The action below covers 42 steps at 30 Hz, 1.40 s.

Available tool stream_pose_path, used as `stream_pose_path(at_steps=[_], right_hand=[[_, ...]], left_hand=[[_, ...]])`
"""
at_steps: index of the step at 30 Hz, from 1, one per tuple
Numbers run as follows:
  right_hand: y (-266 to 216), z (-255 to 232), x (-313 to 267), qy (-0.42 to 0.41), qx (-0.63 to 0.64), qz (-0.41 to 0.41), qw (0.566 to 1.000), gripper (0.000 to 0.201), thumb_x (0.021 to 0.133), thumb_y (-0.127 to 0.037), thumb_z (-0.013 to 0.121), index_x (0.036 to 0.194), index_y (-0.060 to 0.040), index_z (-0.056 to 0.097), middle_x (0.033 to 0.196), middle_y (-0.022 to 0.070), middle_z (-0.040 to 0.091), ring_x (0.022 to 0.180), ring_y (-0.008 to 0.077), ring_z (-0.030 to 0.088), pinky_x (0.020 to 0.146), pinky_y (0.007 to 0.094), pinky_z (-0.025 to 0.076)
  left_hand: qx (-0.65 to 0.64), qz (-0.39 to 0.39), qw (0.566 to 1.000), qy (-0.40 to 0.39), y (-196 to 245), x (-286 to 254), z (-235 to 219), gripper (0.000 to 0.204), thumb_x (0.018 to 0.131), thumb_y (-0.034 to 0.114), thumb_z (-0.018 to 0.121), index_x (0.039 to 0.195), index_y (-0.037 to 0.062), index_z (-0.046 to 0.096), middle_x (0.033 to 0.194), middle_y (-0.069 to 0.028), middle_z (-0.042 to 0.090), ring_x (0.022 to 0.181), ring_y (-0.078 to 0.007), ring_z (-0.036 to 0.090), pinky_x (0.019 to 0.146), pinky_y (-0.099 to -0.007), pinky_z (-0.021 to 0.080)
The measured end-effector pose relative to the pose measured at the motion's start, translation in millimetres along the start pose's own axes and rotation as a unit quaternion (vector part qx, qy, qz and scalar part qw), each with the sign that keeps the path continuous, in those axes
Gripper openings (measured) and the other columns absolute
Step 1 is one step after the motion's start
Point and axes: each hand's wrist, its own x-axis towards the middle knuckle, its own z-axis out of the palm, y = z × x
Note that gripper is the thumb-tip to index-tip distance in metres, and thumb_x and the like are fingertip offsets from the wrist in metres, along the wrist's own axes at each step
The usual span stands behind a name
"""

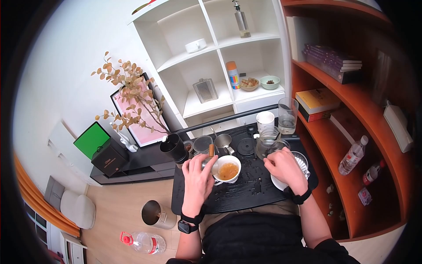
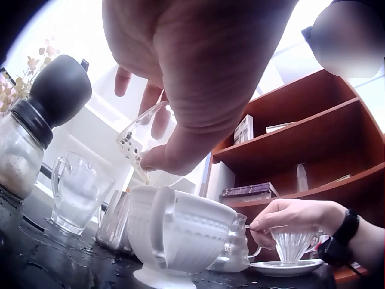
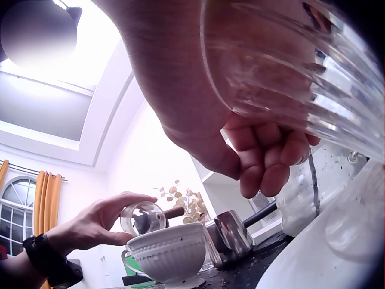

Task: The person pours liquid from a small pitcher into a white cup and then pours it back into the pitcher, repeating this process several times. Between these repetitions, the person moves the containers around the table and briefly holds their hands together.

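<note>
Your left hand (image 1: 196,180) pinches the small glass (image 3: 144,220), tilted above the white cup (image 2: 180,235); tipping too far could dribble over its rim. Your right hand (image 1: 286,166), fingers curled, grip unclear, could knock the glass carafe (image 2: 231,256) just beyond.

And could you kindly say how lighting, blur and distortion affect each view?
Head: wide-angle distortion seems to bow the brown shelf, and black vignetting darkens the corners. Left wrist: the backlit left hand looks dim against washed-out white, with a round blurred patch upper right. Right wrist: white glare upper left beside a similar patch, bright streaks on the near glass.
</note>
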Motion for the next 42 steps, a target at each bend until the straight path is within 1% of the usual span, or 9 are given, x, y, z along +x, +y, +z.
stream_pose_path(at_steps=[9,15,20,24,26,33,35,38,42], right_hand=[[-0.3,0.0,-0.3,0.001,-0.003,0.001,1.0,0.036,0.102,-0.019,0.074,0.075,0.0053,0.076,0.074,0.0254,0.072,0.075,0.0461,0.069,0.096,0.0487,0.054],[-0.9,-0.3,-0.4,0.003,-0.004,0.001,1.0,0.036,0.102,-0.018,0.074,0.075,0.0054,0.076,0.074,0.0255,0.072,0.076,0.0462,0.069,0.096,0.0488,0.054],[0.2,0.8,-0.7,0.004,-0.002,-0.001,1.0,0.036,0.102,-0.018,0.074,0.076,0.0053,0.077,0.074,0.0251,0.072,0.076,0.0459,0.069,0.096,0.0487,0.054],[-0.7,0.2,-0.9,0.005,-0.006,-0.005,1.0,0.036,0.102,-0.018,0.074,0.076,0.005,0.077,0.075,0.0248,0.073,0.077,0.0456,0.07,0.096,0.0487,0.054],[-0.4,0.4,-0.9,0.005,-0.008,-0.006,1.0,0.035,0.102,-0.018,0.074,0.076,0.0049,0.077,0.075,0.0247,0.073,0.077,0.0455,0.07,0.096,0.0487,0.054],[-0.2,1.6,-1.2,0.004,-0.011,-0.005,1.0,0.036,0.103,-0.019,0.074,0.076,0.0046,0.077,0.075,0.0249,0.073,0.078,0.0454,0.071,0.096,0.0489,0.054],[-0.1,1.6,-0.8,0.009,-0.011,-0.008,1.0,0.036,0.103,-0.019,0.074,0.076,0.0047,0.077,0.075,0.0251,0.073,0.078,0.0454,0.071,0.096,0.049,0.054],[-0.2,1.1,-0.9,0.003,-0.011,-0.005,1.0,0.035,0.103,-0.019,0.074,0.076,0.0047,0.077,0.076,0.0253,0.073,0.078,0.0452,0.071,0.096,0.0492,0.054],[-0.5,2.2,-1.1,0.006,-0.016,-0.007,1.0,0.036,0.102,-0.019,0.073,0.076,0.0049,0.076,0.076,0.0255,0.074,0.079,0.0451,0.071,0.095,0.0495,0.054]], left_hand=[[0.001,0.003,1.0,-0.006,0.2,0.4,-0.1,0.08,0.079,-0.006,0.075,0.156,0.0174,0.071,0.149,-0.0104,0.065,0.145,-0.0343,0.06,0.126,-0.0565,0.04],[-0.031,-0.018,0.999,0.026,-2.6,-3.1,5.0,0.075,0.083,-0.002,0.081,0.155,0.0139,0.07,0.148,-0.0115,0.067,0.142,-0.0344,0.062,0.124,-0.0545,0.042],[-0.082,-0.098,0.99,0.062,-4.9,-7.3,6.1,0.069,0.079,0.006,0.091,0.145,0.0059,0.069,0.137,-0.0137,0.072,0.133,-0.037,0.066,0.119,-0.0491,0.047],[-0.089,-0.157,0.981,0.071,-7.4,-14.3,6.7,0.066,0.08,0.008,0.091,0.142,0.0046,0.068,0.133,-0.0157,0.073,0.129,-0.0382,0.067,0.115,-0.0485,0.049],[-0.093,-0.213,0.971,0.063,-10.4,-18.7,8.6,0.066,0.082,0.01,0.092,0.142,0.0044,0.065,0.131,-0.0169,0.073,0.127,-0.0377,0.067,0.114,-0.0491,0.05],[-0.158,-0.277,0.944,0.076,-32.5,-38.3,25.3,0.063,0.086,0.011,0.092,0.141,0.0028,0.061,0.13,-0.0191,0.077,0.118,-0.033,0.076,0.107,-0.045,0.059],[-0.217,-0.311,0.924,0.058,-34.4,-39.2,23.0,0.062,0.087,0.012,0.092,0.14,0.0016,0.061,0.128,-0.0184,0.079,0.112,-0.0286,0.078,0.101,-0.0424,0.061],[-0.19,-0.337,0.922,0.016,-30.8,-37.9,13.0,0.062,0.087,0.012,0.094,0.139,0.0013,0.062,0.126,-0.0172,0.079,0.111,-0.0264,0.079,0.1,-0.0414,0.062],[-0.227,-0.359,0.906,0.005,-33.5,-46.0,16.2,0.062,0.084,0.014,0.097,0.135,0.0003,0.064,0.122,-0.0181,0.078,0.106,-0.0307,0.077,0.098,-0.0427,0.062]])
